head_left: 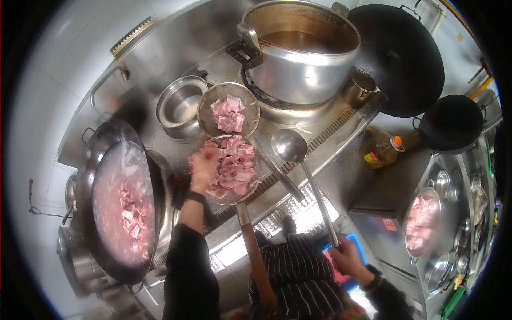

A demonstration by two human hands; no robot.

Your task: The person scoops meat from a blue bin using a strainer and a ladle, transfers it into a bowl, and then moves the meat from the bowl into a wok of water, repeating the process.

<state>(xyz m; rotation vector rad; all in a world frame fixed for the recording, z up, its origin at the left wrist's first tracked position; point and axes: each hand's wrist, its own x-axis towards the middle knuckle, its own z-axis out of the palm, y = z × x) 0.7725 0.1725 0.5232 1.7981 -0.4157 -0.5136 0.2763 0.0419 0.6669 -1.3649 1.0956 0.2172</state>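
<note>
My left hand (205, 168), slightly blurred, is closed at the left side of a long-handled strainer (242, 213) heaped with raw meat chunks (237, 165). Pink meat shows beside its fingers, which are partly hidden. The strainer's wooden handle (256, 266) points down towards my striped apron (293, 272). Just behind it, a second strainer (205, 114) bears a smaller heap of meat (229, 113). Low on the right, my right hand (349, 261) grips the handle end of a steel ladle (289, 145). The ladle's bowl rests near the counter's drain grate, and looks empty.
On the left, a large wok (114, 272) holds cloudy pink liquid and meat. A big pot (304, 77) of brown liquid stands behind, near steel bowls (181, 101). Black woks (405, 58), an oil bottle (381, 150) and a bowl of meat (424, 221) lie rightward.
</note>
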